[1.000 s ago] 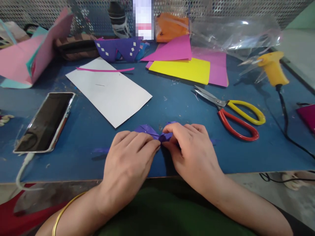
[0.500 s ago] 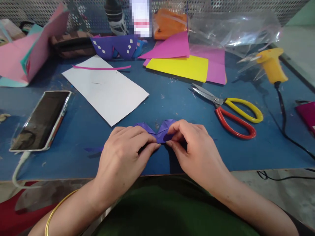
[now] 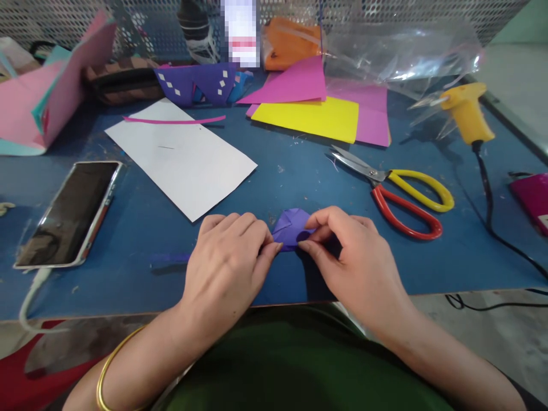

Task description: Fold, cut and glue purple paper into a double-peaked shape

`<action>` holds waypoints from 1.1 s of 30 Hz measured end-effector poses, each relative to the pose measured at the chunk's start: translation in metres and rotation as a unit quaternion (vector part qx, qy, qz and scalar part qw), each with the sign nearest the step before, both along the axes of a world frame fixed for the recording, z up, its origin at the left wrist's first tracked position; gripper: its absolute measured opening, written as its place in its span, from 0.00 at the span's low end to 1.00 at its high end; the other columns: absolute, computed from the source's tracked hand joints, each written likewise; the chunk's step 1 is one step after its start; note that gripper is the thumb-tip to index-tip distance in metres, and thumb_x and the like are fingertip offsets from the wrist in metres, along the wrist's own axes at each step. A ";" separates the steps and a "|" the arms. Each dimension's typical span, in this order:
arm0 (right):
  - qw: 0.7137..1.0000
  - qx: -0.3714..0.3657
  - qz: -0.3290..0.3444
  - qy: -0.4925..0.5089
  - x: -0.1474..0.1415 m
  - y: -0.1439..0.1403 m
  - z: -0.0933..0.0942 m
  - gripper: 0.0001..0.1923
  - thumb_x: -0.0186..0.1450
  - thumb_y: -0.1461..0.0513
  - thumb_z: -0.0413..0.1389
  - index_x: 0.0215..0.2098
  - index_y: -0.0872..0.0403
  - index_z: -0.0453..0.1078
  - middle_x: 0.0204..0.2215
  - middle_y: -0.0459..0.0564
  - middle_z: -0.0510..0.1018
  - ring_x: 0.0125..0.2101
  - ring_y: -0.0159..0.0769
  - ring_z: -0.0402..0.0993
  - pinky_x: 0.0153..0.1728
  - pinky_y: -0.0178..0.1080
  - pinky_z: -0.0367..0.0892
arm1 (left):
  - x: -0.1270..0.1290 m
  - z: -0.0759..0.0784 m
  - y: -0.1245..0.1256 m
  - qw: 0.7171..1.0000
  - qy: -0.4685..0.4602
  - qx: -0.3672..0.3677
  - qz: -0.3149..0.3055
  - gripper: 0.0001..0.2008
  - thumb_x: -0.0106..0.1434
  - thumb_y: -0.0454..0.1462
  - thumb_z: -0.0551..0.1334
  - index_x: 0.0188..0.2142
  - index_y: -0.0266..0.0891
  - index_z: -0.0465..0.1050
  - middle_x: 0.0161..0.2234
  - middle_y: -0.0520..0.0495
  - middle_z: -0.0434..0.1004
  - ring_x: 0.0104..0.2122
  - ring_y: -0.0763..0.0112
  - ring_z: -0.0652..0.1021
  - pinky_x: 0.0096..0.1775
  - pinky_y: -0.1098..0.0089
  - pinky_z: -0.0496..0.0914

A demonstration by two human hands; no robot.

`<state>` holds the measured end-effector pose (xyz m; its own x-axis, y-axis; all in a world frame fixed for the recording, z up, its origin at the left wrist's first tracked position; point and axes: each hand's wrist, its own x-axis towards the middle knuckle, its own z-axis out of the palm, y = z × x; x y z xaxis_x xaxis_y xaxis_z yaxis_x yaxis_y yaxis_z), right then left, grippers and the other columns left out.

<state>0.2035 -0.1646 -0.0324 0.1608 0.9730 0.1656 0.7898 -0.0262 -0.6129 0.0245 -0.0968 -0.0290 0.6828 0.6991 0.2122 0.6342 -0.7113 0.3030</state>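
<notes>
A folded piece of purple paper [image 3: 291, 225] is pinched between my two hands near the table's front edge. My left hand [image 3: 231, 257] has thumb and fingers closed on its left part, covering much of it. On the other side, my right hand [image 3: 351, 248] pinches the paper's right end between thumb and fingertips. A crease runs across the part that shows between the hands. From under my left hand a narrow purple strip [image 3: 169, 261] sticks out to the left; whether it joins the folded piece is hidden.
Red-and-yellow-handled scissors [image 3: 377, 176] lie right of centre, with a yellow glue gun [image 3: 466, 114] beyond. A white sheet [image 3: 184, 165] bears a pink strip [image 3: 175, 120]. Left is a phone [image 3: 71, 211] on a cable. Behind are a purple decorated paper piece [image 3: 209, 85] and yellow paper [image 3: 306, 120].
Both hands have shifted slightly to the right with the purple paper. My left hand now covers the left peak of the fold that showed before.
</notes>
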 end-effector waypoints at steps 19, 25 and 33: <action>0.996 -0.051 0.031 -0.070 0.006 0.008 0.001 0.10 0.63 0.70 0.57 0.40 0.53 0.66 0.30 0.47 0.77 0.34 0.43 0.71 0.39 0.45 0.59 | -0.001 -0.002 -0.004 0.997 -0.006 0.076 -0.002 0.09 0.71 0.37 0.59 0.32 0.40 0.71 0.31 0.50 0.76 0.32 0.63 0.75 0.40 0.59 0.64; 0.995 -0.043 0.039 -0.075 0.007 0.009 0.001 0.08 0.63 0.70 0.57 0.38 0.53 0.66 0.29 0.47 0.77 0.33 0.41 0.71 0.40 0.45 0.58 | 0.005 -0.008 -0.022 0.976 0.004 0.185 -0.118 0.13 0.72 0.35 0.57 0.49 0.31 0.76 0.41 0.40 0.81 0.41 0.59 0.78 0.41 0.61 0.72; 0.999 -0.036 0.029 0.007 0.029 0.003 0.003 0.12 0.61 0.72 0.64 0.33 0.51 0.68 0.28 0.40 0.80 0.31 0.34 0.75 0.43 0.44 0.63 | 0.008 -0.007 -0.028 0.962 0.054 0.209 -0.168 0.26 0.72 0.44 0.53 0.53 0.17 0.74 0.44 0.30 0.81 0.40 0.52 0.78 0.44 0.54 0.75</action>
<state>0.2327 -0.1619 -0.0297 0.1048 0.9902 0.0921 0.7828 -0.0250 -0.6217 0.0325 -0.1246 -0.0362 0.8890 0.3049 0.3417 0.3596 -0.9268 -0.1085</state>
